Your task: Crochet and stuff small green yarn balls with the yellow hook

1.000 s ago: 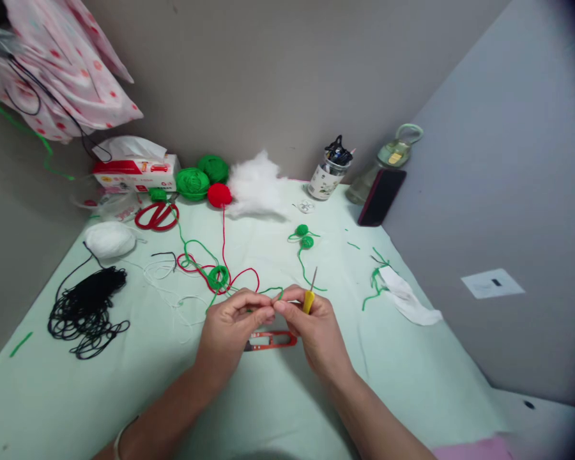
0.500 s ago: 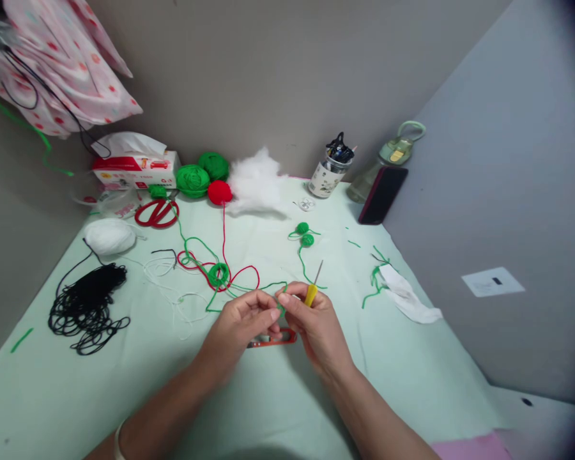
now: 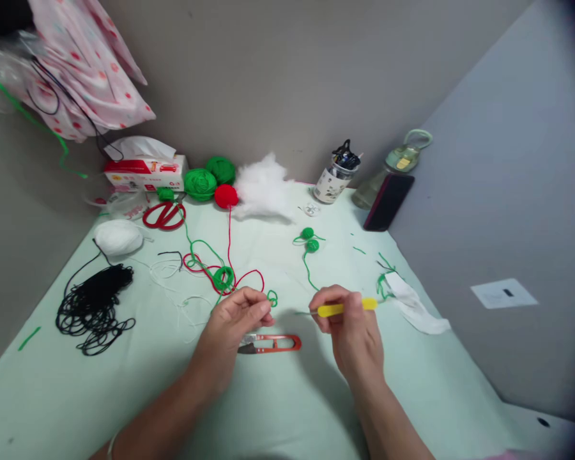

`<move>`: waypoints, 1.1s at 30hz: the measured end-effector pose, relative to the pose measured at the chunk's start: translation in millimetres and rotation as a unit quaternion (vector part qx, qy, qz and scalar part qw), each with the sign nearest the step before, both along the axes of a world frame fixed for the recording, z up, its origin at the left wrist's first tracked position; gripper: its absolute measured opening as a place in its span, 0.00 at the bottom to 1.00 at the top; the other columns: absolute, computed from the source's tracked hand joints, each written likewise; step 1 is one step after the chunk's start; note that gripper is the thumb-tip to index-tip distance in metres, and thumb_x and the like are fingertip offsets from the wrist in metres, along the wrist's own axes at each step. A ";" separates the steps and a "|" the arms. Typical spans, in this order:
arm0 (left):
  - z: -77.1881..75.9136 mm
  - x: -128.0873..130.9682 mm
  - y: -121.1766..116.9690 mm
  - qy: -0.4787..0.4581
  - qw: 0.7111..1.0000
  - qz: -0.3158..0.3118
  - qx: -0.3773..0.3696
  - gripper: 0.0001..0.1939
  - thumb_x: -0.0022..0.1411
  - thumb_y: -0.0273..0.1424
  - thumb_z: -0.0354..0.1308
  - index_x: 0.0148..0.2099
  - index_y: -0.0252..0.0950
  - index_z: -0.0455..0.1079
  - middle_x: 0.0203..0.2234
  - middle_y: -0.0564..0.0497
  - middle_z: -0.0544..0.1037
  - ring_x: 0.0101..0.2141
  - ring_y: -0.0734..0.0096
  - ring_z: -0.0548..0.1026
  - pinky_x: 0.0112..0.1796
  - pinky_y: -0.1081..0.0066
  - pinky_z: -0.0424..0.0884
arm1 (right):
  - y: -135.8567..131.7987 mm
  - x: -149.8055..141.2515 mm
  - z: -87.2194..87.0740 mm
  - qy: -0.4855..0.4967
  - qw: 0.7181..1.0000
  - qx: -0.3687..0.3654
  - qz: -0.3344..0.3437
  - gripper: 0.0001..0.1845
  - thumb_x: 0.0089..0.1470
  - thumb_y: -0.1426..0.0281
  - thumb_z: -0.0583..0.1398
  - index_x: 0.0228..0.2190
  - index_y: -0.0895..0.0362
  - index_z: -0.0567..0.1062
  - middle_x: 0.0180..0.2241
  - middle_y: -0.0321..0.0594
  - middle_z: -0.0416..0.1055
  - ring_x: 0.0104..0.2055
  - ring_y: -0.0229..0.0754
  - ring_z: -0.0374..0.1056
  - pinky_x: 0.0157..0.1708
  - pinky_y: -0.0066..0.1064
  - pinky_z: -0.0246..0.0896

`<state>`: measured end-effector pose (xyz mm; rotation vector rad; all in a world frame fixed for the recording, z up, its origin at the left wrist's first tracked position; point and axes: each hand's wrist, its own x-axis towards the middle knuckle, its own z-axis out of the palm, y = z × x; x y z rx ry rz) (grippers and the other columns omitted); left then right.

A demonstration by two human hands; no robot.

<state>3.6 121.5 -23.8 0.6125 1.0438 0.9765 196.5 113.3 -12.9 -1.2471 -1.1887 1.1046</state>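
Note:
My left hand [image 3: 246,319] pinches green yarn, and a small loop of green yarn [image 3: 273,298] stands out past its fingertips. In my right hand [image 3: 347,326] lies a crochet hook with a yellow handle [image 3: 347,308], its thin metal shaft pointing left toward the loop but apart from it. Orange thread snips [image 3: 287,344] rest on the table just under my left hand. Behind that hand, a coil of green yarn [image 3: 223,278] lies over loose red yarn [image 3: 256,273]. Two small green crocheted balls [image 3: 312,245] with yarn tails sit beyond my right hand.
At the back are green yarn balls [image 3: 200,184], a red ball [image 3: 226,196], white stuffing [image 3: 266,188], a pen jar [image 3: 334,182] and a phone [image 3: 389,202]. Red-handled scissors [image 3: 164,216], white yarn [image 3: 119,237] and a black cord bundle [image 3: 96,306] are on the left; white cloth [image 3: 416,305] is right.
My hands have moved apart. The right hand has shifted right and turned the hook from upright to pointing left. A small green loop now shows at the left fingertips, and the snips are more visible.

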 end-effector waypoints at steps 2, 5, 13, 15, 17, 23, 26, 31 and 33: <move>-0.4 0.4 0.3 -0.001 1.000 0.021 0.003 0.13 0.55 0.39 0.73 0.33 0.37 0.75 0.29 0.56 0.77 0.34 0.72 0.78 0.44 0.71 0.72 | -4.1 -4.8 1.5 0.007 0.998 0.057 0.023 0.23 0.68 0.52 0.55 0.34 0.53 0.81 0.24 0.35 0.72 0.26 0.37 0.65 0.26 0.29 0.57; 0.2 1.5 -0.5 -0.017 0.999 0.028 -0.006 0.13 0.54 0.39 0.74 0.34 0.37 0.76 0.32 0.55 0.79 0.37 0.70 0.79 0.46 0.69 0.73 | -8.8 -13.4 6.9 -0.051 0.990 0.121 0.048 0.08 0.66 0.64 0.61 0.37 0.51 0.80 0.30 0.35 0.75 0.31 0.37 0.70 0.29 0.27 0.62; 2.8 2.2 -2.8 -0.040 0.999 0.006 -0.004 0.13 0.57 0.38 0.72 0.35 0.36 0.76 0.33 0.52 0.81 0.37 0.70 0.79 0.45 0.70 0.72 | -14.2 -21.5 6.5 -0.304 0.888 0.340 0.063 0.14 0.61 0.82 0.59 0.46 0.56 0.76 0.34 0.43 0.78 0.35 0.41 0.71 0.33 0.32 0.70; 4.4 2.0 -3.3 -0.044 0.999 -0.010 -0.003 0.11 0.59 0.38 0.71 0.35 0.36 0.75 0.34 0.51 0.81 0.37 0.69 0.78 0.43 0.71 0.72 | -14.8 -21.1 -0.5 -0.350 0.857 0.373 0.055 0.17 0.61 0.81 0.60 0.50 0.55 0.76 0.37 0.45 0.79 0.35 0.43 0.72 0.33 0.34 0.71; 6.5 1.8 -3.9 -0.055 0.998 -0.025 -0.004 0.11 0.60 0.37 0.70 0.34 0.36 0.74 0.33 0.52 0.80 0.37 0.69 0.77 0.42 0.71 0.71 | -16.0 -20.5 -6.6 -0.374 0.844 0.380 0.059 0.22 0.62 0.80 0.60 0.56 0.52 0.75 0.39 0.46 0.80 0.38 0.46 0.74 0.35 0.36 0.73; 8.9 1.1 -4.8 -0.070 0.996 -0.054 0.004 0.11 0.59 0.36 0.70 0.32 0.36 0.73 0.36 0.52 0.78 0.34 0.73 0.74 0.40 0.73 0.70 | -17.9 -22.0 -3.1 -0.275 0.909 0.306 0.072 0.23 0.63 0.80 0.60 0.56 0.50 0.76 0.41 0.44 0.80 0.40 0.44 0.75 0.37 0.35 0.73; 8.9 -0.2 -3.5 -0.049 0.997 -0.053 0.004 0.11 0.58 0.37 0.71 0.32 0.36 0.74 0.34 0.53 0.77 0.36 0.71 0.76 0.41 0.73 0.70 | -16.2 -22.1 4.2 -0.217 0.946 0.234 0.058 0.15 0.64 0.78 0.60 0.47 0.50 0.80 0.37 0.41 0.79 0.37 0.42 0.74 0.35 0.33 0.70; 9.9 -2.2 -2.2 -0.045 0.997 -0.062 0.003 0.11 0.58 0.36 0.71 0.32 0.36 0.76 0.40 0.51 0.79 0.37 0.69 0.79 0.45 0.69 0.74 | -9.6 -19.6 5.5 -0.061 0.991 0.113 0.023 0.11 0.66 0.68 0.60 0.32 0.53 0.81 0.30 0.40 0.76 0.33 0.41 0.71 0.34 0.33 0.67; 11.2 -1.6 -2.5 -0.061 0.995 -0.077 0.000 0.10 0.59 0.36 0.70 0.33 0.36 0.76 0.38 0.51 0.80 0.37 0.67 0.80 0.46 0.67 0.75 | -5.9 -19.0 4.8 0.040 0.998 0.032 0.021 0.14 0.65 0.63 0.62 0.28 0.54 0.81 0.29 0.39 0.75 0.31 0.39 0.70 0.33 0.31 0.67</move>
